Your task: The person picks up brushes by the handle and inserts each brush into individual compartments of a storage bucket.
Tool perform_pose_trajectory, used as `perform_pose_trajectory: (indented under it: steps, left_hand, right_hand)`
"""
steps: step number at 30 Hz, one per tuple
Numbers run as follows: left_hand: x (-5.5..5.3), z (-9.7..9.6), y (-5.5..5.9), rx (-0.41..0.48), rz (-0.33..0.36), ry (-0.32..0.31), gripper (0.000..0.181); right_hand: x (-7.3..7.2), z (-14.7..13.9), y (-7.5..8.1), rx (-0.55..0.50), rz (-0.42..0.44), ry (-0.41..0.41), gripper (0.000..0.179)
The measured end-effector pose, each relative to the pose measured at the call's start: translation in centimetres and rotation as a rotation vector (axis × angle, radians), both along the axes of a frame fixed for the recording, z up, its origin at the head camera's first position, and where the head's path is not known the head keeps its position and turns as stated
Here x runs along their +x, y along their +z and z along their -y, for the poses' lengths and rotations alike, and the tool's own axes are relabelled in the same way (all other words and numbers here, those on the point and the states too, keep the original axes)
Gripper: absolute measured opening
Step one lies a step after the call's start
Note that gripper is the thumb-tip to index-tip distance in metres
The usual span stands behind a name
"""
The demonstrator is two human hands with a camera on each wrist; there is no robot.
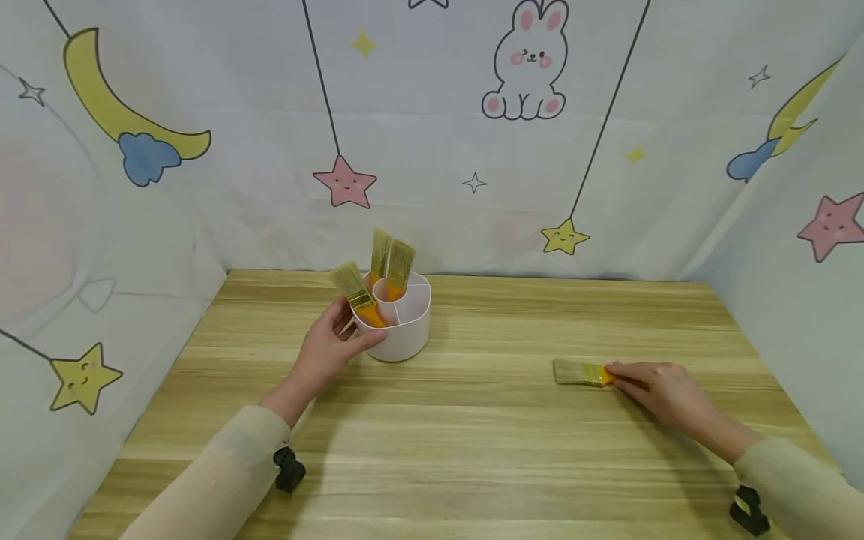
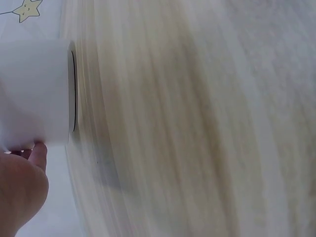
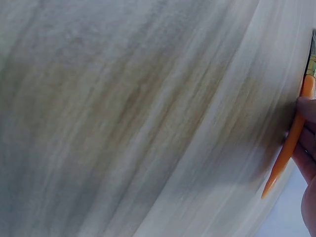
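A white round divided holder [image 1: 408, 341] stands on the table toward the back, left of the middle. My left hand [image 1: 331, 345] grips its left side, thumb across the front and fingers behind. Three paintbrushes lean in the holder, bristles up: one flat paintbrush [image 1: 361, 294] tilts left over the rim, and two more stand behind it. On the right, my right hand [image 1: 664, 390] pinches another paintbrush [image 1: 580, 373] by its orange handle [image 3: 289, 143], bristles pointing left. That brush lies flat, low at the tabletop; whether it touches the wood I cannot tell.
The wood-grain table [image 1: 472, 450] ends at a white printed curtain [image 1: 439, 135] along the back, with more curtain on both sides. Dark wrist mounts [image 1: 289, 470] sit at both sleeves.
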State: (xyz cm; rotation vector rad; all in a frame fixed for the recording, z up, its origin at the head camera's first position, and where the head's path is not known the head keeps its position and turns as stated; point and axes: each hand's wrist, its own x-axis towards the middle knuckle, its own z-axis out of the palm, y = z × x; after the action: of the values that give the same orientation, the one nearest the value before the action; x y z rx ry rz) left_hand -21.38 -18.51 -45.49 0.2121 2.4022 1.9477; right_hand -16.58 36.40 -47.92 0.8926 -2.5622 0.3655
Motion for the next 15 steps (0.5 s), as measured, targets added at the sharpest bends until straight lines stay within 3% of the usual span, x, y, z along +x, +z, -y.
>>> perform_pose_trajectory:
  steps: [8, 15]
  left_hand:
    - [0.0, 0.2, 0.0, -0.006, -0.003, -0.002, 0.097]
    - [0.0, 0.2, 0.1, 0.004, 0.006, -0.013, 0.098]
  right_hand:
    - [-0.7, 0.4, 0.5, 0.002, -0.012, 0.016, 0.039]
    - [-1.3, 1.3, 1.5, -0.021, 0.056, -0.016, 0.035]
